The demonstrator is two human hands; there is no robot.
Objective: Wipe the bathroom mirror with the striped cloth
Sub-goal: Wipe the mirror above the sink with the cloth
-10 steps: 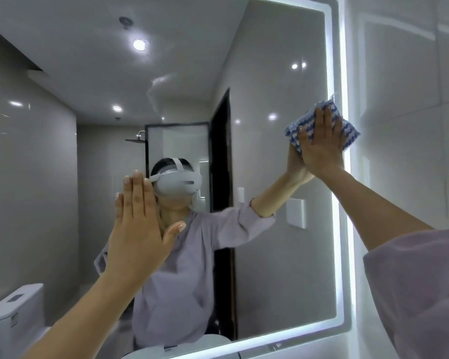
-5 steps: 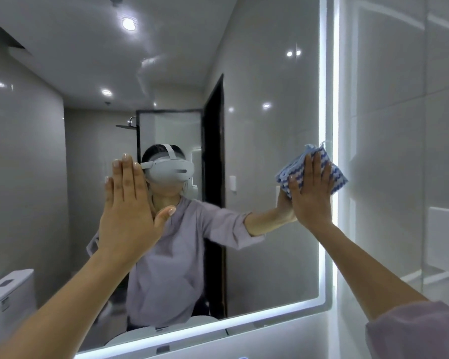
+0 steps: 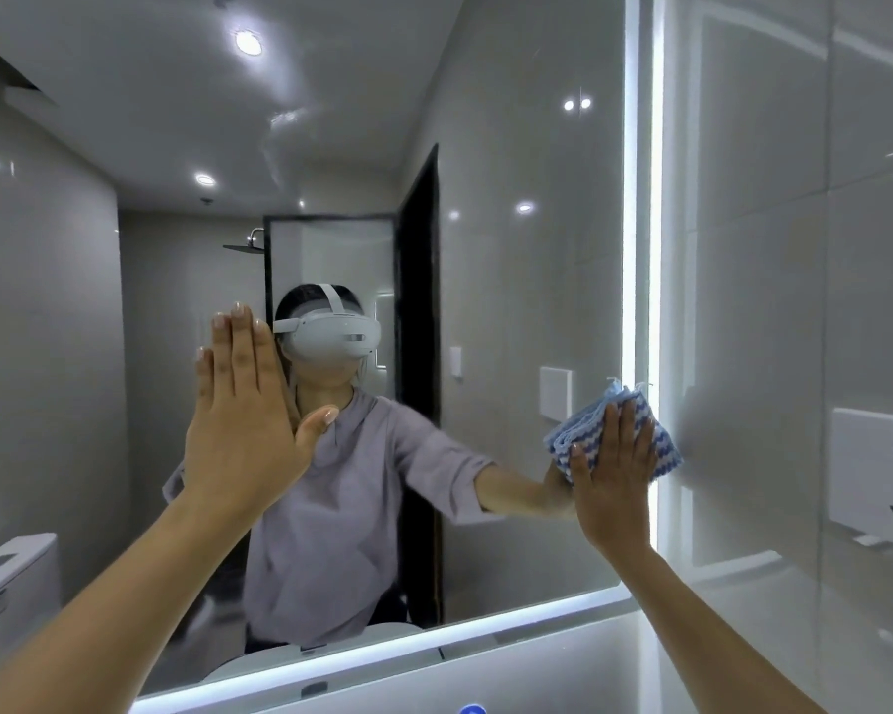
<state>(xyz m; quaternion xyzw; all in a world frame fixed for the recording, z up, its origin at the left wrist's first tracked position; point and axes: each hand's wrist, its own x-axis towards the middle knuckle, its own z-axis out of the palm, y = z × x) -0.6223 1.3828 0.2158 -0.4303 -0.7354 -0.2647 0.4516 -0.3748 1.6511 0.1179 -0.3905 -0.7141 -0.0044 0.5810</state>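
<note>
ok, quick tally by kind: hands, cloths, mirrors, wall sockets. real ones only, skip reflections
hands: 2 (left hand, right hand)
striped cloth: 1
mirror: 1
wall socket: 1
total: 5

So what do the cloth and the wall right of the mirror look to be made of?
The striped cloth: soft woven or microfibre fabric, matte, judging by its folded layers and frayed corner; the exact fibre is unclear. The wall: probably glazed ceramic tile, glossy, with visible joint lines and reflected highlights.
</note>
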